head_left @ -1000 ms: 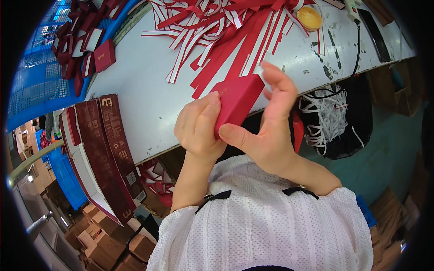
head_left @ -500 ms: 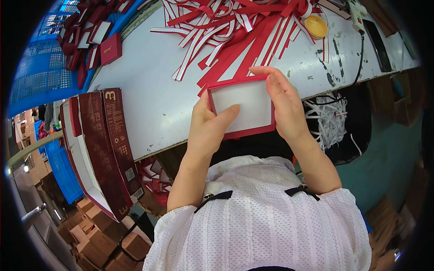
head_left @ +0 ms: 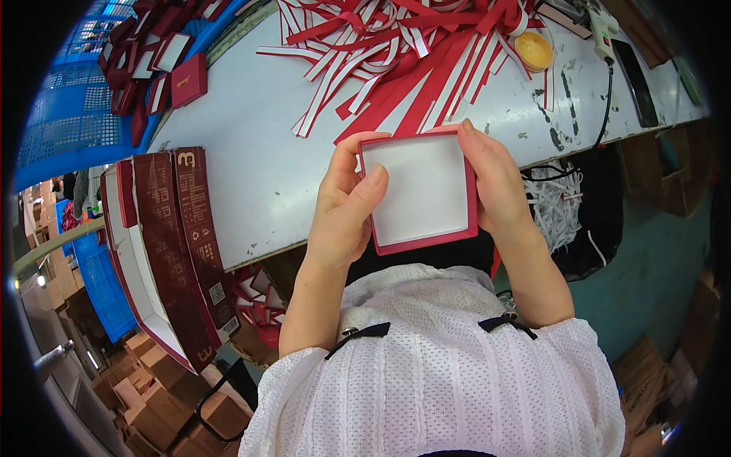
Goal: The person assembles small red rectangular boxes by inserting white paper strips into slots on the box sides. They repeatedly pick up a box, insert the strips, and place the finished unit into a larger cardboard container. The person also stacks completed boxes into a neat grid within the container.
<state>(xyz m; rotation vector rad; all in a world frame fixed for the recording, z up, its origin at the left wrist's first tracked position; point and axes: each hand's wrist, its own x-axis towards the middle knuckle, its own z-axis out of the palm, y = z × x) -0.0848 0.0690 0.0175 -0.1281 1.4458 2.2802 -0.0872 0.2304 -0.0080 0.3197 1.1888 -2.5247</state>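
Note:
I hold a shallow square red box part (head_left: 416,190) with a white inside facing up toward me, at the near edge of the white table (head_left: 251,152). My left hand (head_left: 346,206) grips its left side, with the thumb lying over the white inside. Along the right side, my right hand (head_left: 495,183) clasps the rim. Just beyond the box lies a pile of red and white paper strips (head_left: 396,53).
A long dark red carton (head_left: 171,244) overhangs the table's left edge. Small red boxes (head_left: 164,65) lie by a blue crate (head_left: 68,122) at far left. A yellow round tub (head_left: 533,49), a black cable (head_left: 605,99) and a dark bag of white strips (head_left: 571,213) are at right.
The box was held tilted with its red outside showing; it has been turned so its white inside faces up and now lies flat between both hands, slightly lower.

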